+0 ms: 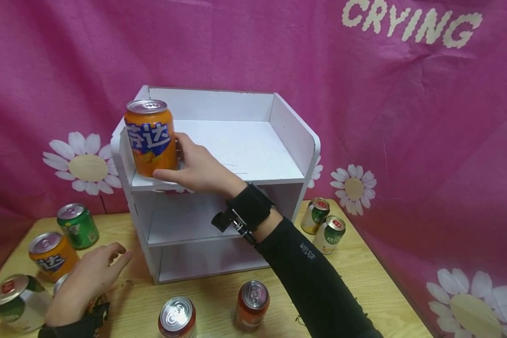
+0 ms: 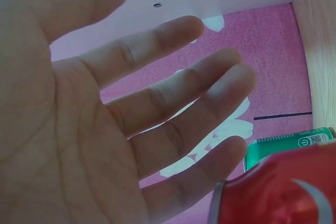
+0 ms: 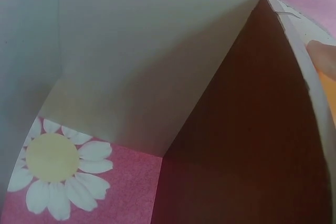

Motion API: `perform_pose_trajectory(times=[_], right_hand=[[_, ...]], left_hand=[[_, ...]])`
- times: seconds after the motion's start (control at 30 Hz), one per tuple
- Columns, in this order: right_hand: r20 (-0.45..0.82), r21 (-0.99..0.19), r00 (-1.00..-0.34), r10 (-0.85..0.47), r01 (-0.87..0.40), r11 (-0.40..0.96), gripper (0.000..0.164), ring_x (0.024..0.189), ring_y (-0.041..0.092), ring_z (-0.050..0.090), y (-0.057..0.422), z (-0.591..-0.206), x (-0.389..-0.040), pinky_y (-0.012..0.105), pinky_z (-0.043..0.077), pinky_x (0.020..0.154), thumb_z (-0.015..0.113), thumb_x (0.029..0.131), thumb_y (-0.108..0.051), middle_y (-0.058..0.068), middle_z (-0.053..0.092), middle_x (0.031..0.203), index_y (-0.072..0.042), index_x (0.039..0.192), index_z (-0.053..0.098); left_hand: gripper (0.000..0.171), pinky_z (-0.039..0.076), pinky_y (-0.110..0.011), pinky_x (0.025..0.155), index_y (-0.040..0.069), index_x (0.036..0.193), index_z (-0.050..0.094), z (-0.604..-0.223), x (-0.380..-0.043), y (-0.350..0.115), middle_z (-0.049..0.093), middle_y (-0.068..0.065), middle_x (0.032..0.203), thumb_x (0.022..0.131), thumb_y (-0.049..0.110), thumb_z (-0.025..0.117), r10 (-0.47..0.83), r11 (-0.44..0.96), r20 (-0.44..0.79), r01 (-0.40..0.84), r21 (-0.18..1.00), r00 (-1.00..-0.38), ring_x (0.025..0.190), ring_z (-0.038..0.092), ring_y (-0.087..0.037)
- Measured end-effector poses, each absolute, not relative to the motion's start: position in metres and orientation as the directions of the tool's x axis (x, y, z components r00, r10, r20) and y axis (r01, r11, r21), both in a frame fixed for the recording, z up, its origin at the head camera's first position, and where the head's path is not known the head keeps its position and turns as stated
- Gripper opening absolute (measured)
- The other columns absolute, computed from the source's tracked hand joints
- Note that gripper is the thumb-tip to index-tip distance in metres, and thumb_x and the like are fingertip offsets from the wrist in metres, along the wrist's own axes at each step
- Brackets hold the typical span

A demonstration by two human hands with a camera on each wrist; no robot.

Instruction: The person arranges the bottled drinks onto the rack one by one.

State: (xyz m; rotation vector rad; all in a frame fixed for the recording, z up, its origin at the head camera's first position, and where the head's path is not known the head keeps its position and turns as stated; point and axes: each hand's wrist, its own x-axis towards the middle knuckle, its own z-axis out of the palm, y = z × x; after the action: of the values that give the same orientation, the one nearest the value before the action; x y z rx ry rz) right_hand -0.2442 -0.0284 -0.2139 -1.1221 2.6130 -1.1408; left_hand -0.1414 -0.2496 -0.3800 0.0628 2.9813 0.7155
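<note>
At the right hand [image 1: 198, 166]: orange can [image 1: 149, 136], held upright from its right side, thumb in front.
Just under that grip: top shelf [image 1: 241, 145], left front corner; whether the base touches, I cannot tell.
Can handling: best, I judge, to keep it level, clear of the left wall [image 1: 123, 157], and loosen the fingers only once the base sits flat.
Left hand [image 1: 90, 274]: below and left of the right, loosely spread, holding nothing.
Beside the left fingers: red can [image 2: 278, 187], cut off by its view's edge; contact unclear. Green can [image 1: 82, 230] stands beyond.
Hidden: right fingers, mostly behind the can; their wrist view shows one fingertip [image 3: 323, 59] and an orange sliver. Right strap [image 1: 250, 209] covers part of the middle shelf [image 1: 186, 227].
</note>
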Motion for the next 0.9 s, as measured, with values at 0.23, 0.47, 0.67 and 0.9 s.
perform_pose_trajectory(times=[0.23,0.47,0.67,0.9], right_hand=[[0.191,-0.669,-0.695,-0.693,-0.609,0.426,0.075,0.109,0.001,0.04,-0.028,-0.213,-0.244,0.02,0.033,0.093,0.063,0.078,-0.037,-0.007,0.042,0.126,-0.017,0.136,0.02],[0.165,-0.64,-0.701,-0.694,-0.611,0.466,0.077,0.11,0.002,0.04,-0.026,-0.21,-0.245,0.023,0.034,0.093,0.062,0.078,-0.042,-0.006,0.041,0.128,-0.019,0.138,0.018],[0.23,-0.494,-0.694,-0.683,-0.688,0.532,0.065,0.114,0.008,0.041,0.006,-0.202,-0.238,0.023,0.034,0.093,0.057,0.081,-0.044,-0.002,0.042,0.13,-0.013,0.133,0.034],[0.455,-0.347,-0.557,-0.695,-0.829,0.438,0.037,0.101,0.014,0.05,0.066,-0.206,-0.225,0.024,0.042,0.084,0.059,0.083,-0.029,0.004,0.055,0.108,-0.006,0.112,0.056]], left_hand=[[0.049,0.045,-0.05,0.066,-0.003,0.103,0.055,-0.381,-0.141,-0.249,0.058,-0.023,0.096,0.088,0.043,0.045,0.071,0.895,-0.039,0.047,0.444,-0.997,0.085,0.054,-0.037],[0.047,0.044,-0.05,0.067,-0.002,0.102,0.056,-0.381,-0.141,-0.246,0.057,-0.024,0.097,0.089,0.041,0.046,0.075,0.893,-0.037,0.051,0.447,-0.996,0.086,0.054,-0.038],[0.048,0.045,-0.049,0.067,-0.003,0.104,0.055,-0.377,-0.14,-0.24,0.058,-0.021,0.097,0.088,0.042,0.046,0.084,0.892,-0.061,0.047,0.449,-0.995,0.083,0.055,-0.033],[0.053,0.044,-0.05,0.069,-0.003,0.104,0.056,-0.374,-0.133,-0.236,0.059,-0.019,0.095,0.087,0.046,0.045,0.069,0.903,-0.061,0.036,0.429,-0.996,0.085,0.054,-0.034]])
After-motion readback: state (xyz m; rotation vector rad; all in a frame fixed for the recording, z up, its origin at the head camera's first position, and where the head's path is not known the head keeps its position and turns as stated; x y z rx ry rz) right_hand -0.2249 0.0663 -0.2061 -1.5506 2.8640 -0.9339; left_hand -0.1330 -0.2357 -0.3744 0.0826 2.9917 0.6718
